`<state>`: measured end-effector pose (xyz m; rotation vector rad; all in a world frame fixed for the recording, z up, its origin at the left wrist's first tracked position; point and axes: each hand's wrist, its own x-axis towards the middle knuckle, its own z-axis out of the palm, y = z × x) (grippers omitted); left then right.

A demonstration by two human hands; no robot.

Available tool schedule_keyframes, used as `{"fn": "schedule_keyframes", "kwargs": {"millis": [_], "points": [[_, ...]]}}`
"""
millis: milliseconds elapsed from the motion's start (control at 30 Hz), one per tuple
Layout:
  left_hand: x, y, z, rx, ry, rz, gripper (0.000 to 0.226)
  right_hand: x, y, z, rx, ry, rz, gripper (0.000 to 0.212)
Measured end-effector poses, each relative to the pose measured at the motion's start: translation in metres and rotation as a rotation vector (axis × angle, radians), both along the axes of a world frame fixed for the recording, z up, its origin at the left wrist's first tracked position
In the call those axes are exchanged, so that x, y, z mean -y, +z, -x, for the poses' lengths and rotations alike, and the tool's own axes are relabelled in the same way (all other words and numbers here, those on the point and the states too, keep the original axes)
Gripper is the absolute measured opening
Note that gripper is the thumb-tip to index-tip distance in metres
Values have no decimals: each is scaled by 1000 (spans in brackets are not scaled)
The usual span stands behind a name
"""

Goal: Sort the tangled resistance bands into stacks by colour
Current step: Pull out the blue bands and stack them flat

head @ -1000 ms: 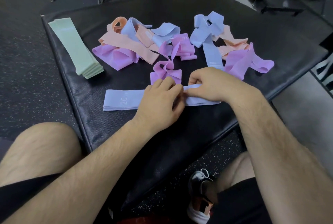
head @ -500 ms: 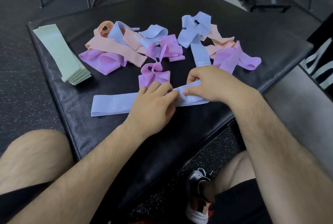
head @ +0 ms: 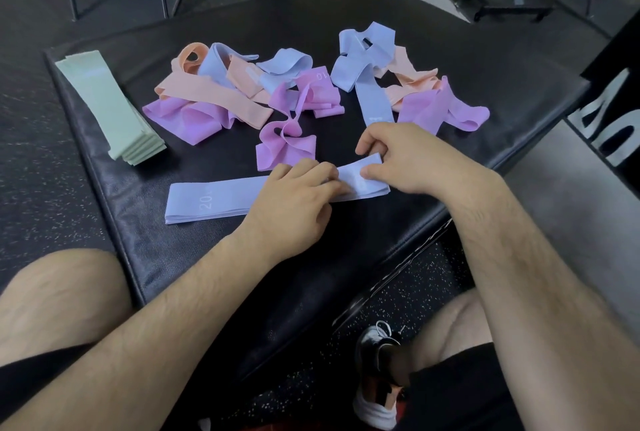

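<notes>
I count two stacks on the black mat [head: 485,60]: a green stack [head: 110,105] at its left edge and a blue stack [head: 221,200] near the front, printed "20". The tangle [head: 214,94] of peach, blue and purple bands behind is too knotted to count, though one purple band [head: 318,87] reads "10". My left hand [head: 294,198] presses on the blue stack, fingers laid over it, and my right hand [head: 408,157] pinches its right end.
</notes>
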<state>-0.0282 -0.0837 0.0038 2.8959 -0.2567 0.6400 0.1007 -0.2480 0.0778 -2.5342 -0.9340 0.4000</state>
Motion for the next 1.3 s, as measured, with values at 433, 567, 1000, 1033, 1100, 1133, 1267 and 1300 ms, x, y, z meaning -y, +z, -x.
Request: {"fn": "schedule_keyframes", "kwargs": {"millis": [433, 567, 1000, 1033, 1100, 1133, 1267, 1300], "points": [[24, -1, -14, 38, 109, -5, 29, 16, -17, -7, 24, -3, -31, 17], [23, 0, -18, 26, 108, 17, 28, 18, -20, -6, 61, 16, -31, 7], [18, 15, -42, -127, 54, 121, 33, 21, -14, -2, 41, 10, -43, 16], [18, 18, -46, -118, 63, 117, 25, 22, -13, -4, 65, -11, -75, 15], [20, 25, -56, -103, 66, 103, 15, 24, -11, -10, 128, -64, -127, 11], [21, 28, -63, -99, 66, 99, 16, 25, -11, -14, 151, -87, -137, 12], [27, 37, -96, -114, 65, 95, 21, 25, -13, -25, 165, -149, -116, 24], [28, 39, -105, -128, 65, 97, 23, 25, -12, -28, 168, -161, -118, 25]]}}
